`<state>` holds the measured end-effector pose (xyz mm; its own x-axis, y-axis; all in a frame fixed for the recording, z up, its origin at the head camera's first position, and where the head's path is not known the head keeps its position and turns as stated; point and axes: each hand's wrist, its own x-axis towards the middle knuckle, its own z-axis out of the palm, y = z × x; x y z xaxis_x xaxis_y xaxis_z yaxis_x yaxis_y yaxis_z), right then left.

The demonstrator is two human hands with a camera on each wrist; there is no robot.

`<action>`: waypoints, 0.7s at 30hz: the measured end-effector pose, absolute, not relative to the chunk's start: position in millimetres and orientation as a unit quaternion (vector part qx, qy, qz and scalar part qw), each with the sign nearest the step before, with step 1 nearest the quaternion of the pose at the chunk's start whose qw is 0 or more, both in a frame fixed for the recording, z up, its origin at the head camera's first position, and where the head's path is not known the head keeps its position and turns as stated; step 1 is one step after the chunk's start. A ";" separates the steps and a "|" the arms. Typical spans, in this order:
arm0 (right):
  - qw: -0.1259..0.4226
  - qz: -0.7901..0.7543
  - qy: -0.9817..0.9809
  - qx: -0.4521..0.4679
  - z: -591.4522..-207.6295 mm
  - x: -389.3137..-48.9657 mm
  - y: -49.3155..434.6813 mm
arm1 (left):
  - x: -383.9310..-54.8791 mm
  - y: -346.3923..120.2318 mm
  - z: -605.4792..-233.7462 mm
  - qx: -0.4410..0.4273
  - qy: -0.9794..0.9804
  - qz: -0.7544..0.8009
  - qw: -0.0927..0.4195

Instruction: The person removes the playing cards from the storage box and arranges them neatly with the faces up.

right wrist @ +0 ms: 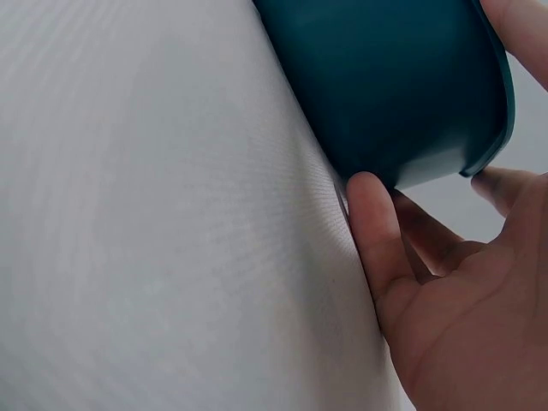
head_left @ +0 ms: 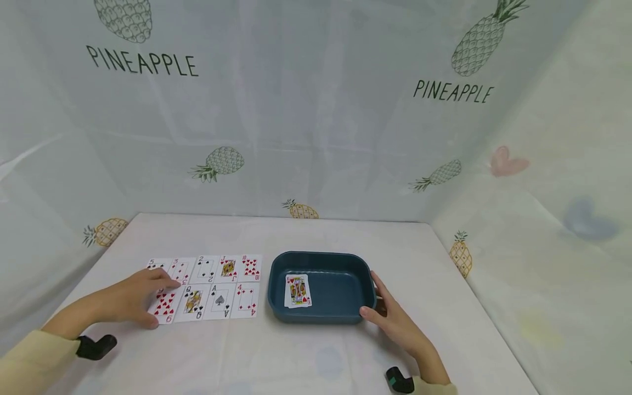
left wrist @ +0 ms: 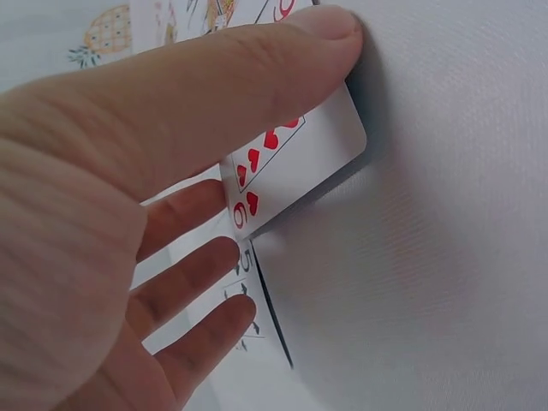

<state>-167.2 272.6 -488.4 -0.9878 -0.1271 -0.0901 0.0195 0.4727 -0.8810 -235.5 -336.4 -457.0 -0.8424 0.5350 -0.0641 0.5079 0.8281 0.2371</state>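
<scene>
My left hand spans the nine of hearts at the left end of the near row of playing cards, gripping it between thumb and index finger. In the left wrist view the thumb covers part of the nine of hearts; the index finger is hidden behind it. The other fingers spread over the five of spades. With my right hand I hold the right end of a dark teal tray. A small stack of cards, a king of hearts on top, lies in the tray's left half.
Two rows of face-up cards lie left of the tray, among them the queen, ace of spades, four of diamonds, jack and ten of hearts. Cloth with pineapple prints surrounds the white-covered table.
</scene>
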 end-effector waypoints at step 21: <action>0.069 -0.511 0.856 -0.033 -488.5 -166.8 272.3 | -233.3 -336.8 -458.4 0.269 0.954 0.113 0.066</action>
